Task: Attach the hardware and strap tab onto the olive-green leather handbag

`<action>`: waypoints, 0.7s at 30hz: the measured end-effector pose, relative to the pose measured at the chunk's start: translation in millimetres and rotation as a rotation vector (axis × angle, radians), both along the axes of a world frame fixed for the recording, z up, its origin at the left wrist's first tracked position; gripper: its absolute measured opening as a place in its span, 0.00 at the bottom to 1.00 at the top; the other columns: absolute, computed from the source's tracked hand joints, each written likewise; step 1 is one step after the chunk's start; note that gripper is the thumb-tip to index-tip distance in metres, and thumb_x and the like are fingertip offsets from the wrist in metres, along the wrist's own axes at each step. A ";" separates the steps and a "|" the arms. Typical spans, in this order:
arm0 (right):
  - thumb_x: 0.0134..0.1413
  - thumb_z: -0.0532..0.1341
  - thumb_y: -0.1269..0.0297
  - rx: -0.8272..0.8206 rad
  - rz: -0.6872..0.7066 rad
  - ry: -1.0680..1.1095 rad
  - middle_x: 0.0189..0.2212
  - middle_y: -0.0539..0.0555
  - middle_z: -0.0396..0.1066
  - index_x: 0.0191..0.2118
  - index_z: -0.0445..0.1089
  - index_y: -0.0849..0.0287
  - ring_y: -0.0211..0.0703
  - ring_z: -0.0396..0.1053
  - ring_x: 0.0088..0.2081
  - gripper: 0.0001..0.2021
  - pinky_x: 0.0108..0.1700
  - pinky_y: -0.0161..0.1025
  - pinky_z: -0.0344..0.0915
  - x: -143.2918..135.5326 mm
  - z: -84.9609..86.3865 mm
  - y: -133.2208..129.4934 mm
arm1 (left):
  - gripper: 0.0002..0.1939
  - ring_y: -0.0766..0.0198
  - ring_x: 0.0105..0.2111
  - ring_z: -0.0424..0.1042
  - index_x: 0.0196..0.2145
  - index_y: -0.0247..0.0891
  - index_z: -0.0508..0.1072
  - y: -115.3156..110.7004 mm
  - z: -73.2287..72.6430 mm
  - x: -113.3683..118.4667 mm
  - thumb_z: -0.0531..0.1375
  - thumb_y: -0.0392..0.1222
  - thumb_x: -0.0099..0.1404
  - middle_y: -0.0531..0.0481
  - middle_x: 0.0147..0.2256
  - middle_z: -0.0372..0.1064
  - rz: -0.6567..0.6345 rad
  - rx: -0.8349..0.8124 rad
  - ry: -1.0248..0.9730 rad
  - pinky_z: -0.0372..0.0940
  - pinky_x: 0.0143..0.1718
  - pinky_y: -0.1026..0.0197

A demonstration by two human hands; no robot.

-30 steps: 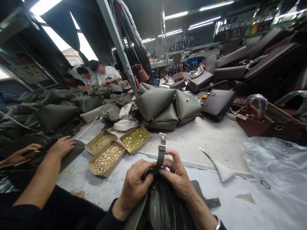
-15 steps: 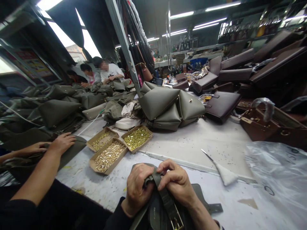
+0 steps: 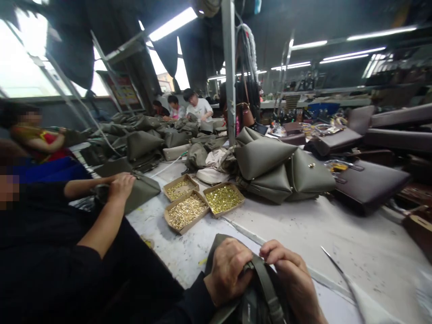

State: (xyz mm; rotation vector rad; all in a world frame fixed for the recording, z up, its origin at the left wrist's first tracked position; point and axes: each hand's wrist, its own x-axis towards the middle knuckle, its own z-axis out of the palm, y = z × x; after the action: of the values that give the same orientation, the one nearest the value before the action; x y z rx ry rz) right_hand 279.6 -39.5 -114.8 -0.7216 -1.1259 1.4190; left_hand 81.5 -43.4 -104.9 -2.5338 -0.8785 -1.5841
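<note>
An olive-green leather bag with a strap is in front of me at the bottom of the head view. My left hand is wrapped round the top edge of the bag, beside the strap. My right hand is closed in a pinch, its fingertips just right of the strap's upper end. What lies between those fingertips is too small to make out. Beyond my hands stand cardboard trays of small gold-coloured metal pieces: one tray in front, another tray to its right, and a third tray behind.
At my left a co-worker's hand rests on another olive bag. Stuffed olive bags stand behind the trays, dark brown bags to the right. A pointed tool with a pale wrapped handle lies at right. A metal post rises behind.
The view has turned left, so things appear farther right. My right fingertips have moved off the strap's face to its right side. My left hand keeps its hold on the bag.
</note>
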 end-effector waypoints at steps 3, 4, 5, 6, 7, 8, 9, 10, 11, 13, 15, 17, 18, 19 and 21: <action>0.54 0.66 0.50 -0.111 0.082 -0.335 0.35 0.57 0.77 0.35 0.80 0.54 0.52 0.72 0.37 0.13 0.39 0.45 0.67 9.4 16.1 26.3 | 0.11 0.57 0.33 0.75 0.46 0.38 0.67 -0.9 -5.8 2.1 0.55 0.38 0.65 0.44 0.34 0.76 0.000 0.031 -0.019 0.67 0.36 0.53; 0.54 0.66 0.48 -0.122 0.128 -0.468 0.35 0.57 0.78 0.38 0.80 0.53 0.52 0.73 0.37 0.15 0.38 0.45 0.68 9.7 25.3 37.3 | 0.10 0.57 0.33 0.75 0.46 0.38 0.67 -0.4 -9.7 3.5 0.54 0.42 0.68 0.44 0.33 0.76 0.002 0.049 -0.033 0.67 0.36 0.53; 0.54 0.66 0.47 -0.101 0.178 -0.588 0.36 0.57 0.78 0.41 0.79 0.53 0.52 0.74 0.37 0.16 0.38 0.44 0.68 7.8 35.7 48.7 | 0.11 0.57 0.31 0.75 0.46 0.38 0.67 0.6 -14.1 5.1 0.53 0.45 0.70 0.44 0.32 0.76 0.012 0.068 -0.051 0.67 0.35 0.53; 0.55 0.66 0.47 -0.052 0.221 -0.690 0.36 0.56 0.79 0.42 0.79 0.53 0.52 0.74 0.37 0.17 0.39 0.45 0.69 3.2 46.5 60.2 | 0.12 0.58 0.29 0.75 0.45 0.39 0.68 2.1 -18.8 7.1 0.52 0.48 0.71 0.45 0.31 0.76 0.024 0.098 -0.077 0.67 0.34 0.53; 0.56 0.65 0.48 0.022 0.248 -0.778 0.35 0.56 0.79 0.43 0.79 0.53 0.52 0.75 0.37 0.16 0.40 0.44 0.69 -4.4 57.3 71.4 | 0.13 0.59 0.27 0.74 0.45 0.39 0.67 4.0 -23.1 9.0 0.52 0.50 0.71 0.46 0.29 0.75 0.034 0.130 -0.100 0.66 0.33 0.53; 0.57 0.64 0.49 0.109 0.263 -0.859 0.35 0.55 0.79 0.43 0.79 0.52 0.52 0.75 0.37 0.15 0.40 0.44 0.69 -15.2 67.3 82.1 | 0.12 0.60 0.25 0.73 0.44 0.40 0.67 6.0 -26.7 10.8 0.51 0.50 0.72 0.47 0.28 0.75 0.038 0.161 -0.115 0.66 0.32 0.54; 0.58 0.63 0.51 0.204 0.269 -0.934 0.35 0.54 0.79 0.43 0.79 0.52 0.51 0.76 0.37 0.14 0.41 0.43 0.69 -28.9 75.9 92.0 | 0.11 0.61 0.24 0.72 0.43 0.40 0.67 8.1 -29.4 12.2 0.51 0.48 0.73 0.48 0.26 0.75 0.041 0.191 -0.133 0.65 0.31 0.55; 0.59 0.62 0.52 0.305 0.268 -1.008 0.35 0.54 0.80 0.43 0.79 0.52 0.50 0.76 0.37 0.13 0.40 0.43 0.68 -45.3 82.8 101.0 | 0.10 0.62 0.23 0.72 0.42 0.39 0.67 9.9 -31.0 13.0 0.50 0.47 0.74 0.49 0.26 0.75 0.040 0.218 -0.146 0.65 0.30 0.56; 0.60 0.61 0.54 0.404 0.267 -1.078 0.36 0.53 0.80 0.43 0.79 0.52 0.49 0.76 0.37 0.12 0.41 0.42 0.68 -63.8 87.5 108.9 | 0.10 0.64 0.22 0.71 0.41 0.39 0.67 11.3 -31.9 13.2 0.49 0.45 0.75 0.50 0.25 0.75 0.032 0.242 -0.148 0.65 0.29 0.57; 0.62 0.61 0.58 0.566 0.281 -1.198 0.39 0.53 0.80 0.43 0.79 0.52 0.47 0.77 0.40 0.11 0.42 0.39 0.68 -104.1 89.9 121.3 | 0.15 0.66 0.21 0.70 0.36 0.39 0.68 12.6 -32.5 12.4 0.46 0.42 0.77 0.52 0.23 0.72 0.020 0.285 -0.143 0.64 0.29 0.58; 0.62 0.61 0.62 0.630 0.298 -1.286 0.40 0.52 0.81 0.43 0.79 0.51 0.46 0.77 0.42 0.09 0.43 0.38 0.67 -143.5 84.6 129.7 | 0.18 0.66 0.21 0.68 0.32 0.39 0.68 12.4 -34.6 11.3 0.46 0.41 0.77 0.53 0.20 0.69 0.022 0.286 -0.100 0.64 0.29 0.58; 0.60 0.63 0.65 0.661 0.306 -1.366 0.40 0.53 0.81 0.41 0.80 0.51 0.47 0.77 0.43 0.08 0.44 0.38 0.66 -176.7 75.0 135.4 | 0.19 0.67 0.20 0.67 0.31 0.39 0.70 12.5 -40.7 11.7 0.46 0.42 0.78 0.54 0.19 0.67 0.017 0.260 -0.069 0.63 0.29 0.59; 0.59 0.63 0.66 0.679 0.310 -1.408 0.40 0.53 0.81 0.39 0.80 0.51 0.48 0.76 0.44 0.07 0.45 0.38 0.66 -190.2 69.7 137.9 | 0.19 0.67 0.20 0.66 0.32 0.40 0.71 13.1 -45.4 12.4 0.47 0.44 0.78 0.55 0.19 0.66 0.019 0.252 -0.073 0.63 0.28 0.59; 0.59 0.64 0.68 0.697 0.316 -1.451 0.39 0.55 0.81 0.37 0.80 0.52 0.48 0.76 0.45 0.07 0.46 0.39 0.66 -201.5 64.6 140.4 | 0.20 0.67 0.19 0.65 0.32 0.40 0.72 14.3 -50.9 13.5 0.47 0.45 0.78 0.55 0.18 0.65 0.017 0.255 -0.080 0.62 0.27 0.59; 0.60 0.64 0.70 0.732 0.328 -1.531 0.37 0.57 0.80 0.33 0.79 0.57 0.48 0.75 0.45 0.07 0.51 0.43 0.66 -218.1 55.3 145.5 | 0.23 0.67 0.18 0.62 0.29 0.41 0.71 18.2 -63.3 15.9 0.46 0.47 0.78 0.56 0.16 0.63 0.020 0.273 -0.105 0.62 0.26 0.59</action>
State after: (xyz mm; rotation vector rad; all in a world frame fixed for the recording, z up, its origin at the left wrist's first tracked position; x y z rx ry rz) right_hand 61.5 105.9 -59.5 -1.0782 -2.8152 0.3388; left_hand 97.4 -25.2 -168.2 -2.2680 -0.6411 -1.7117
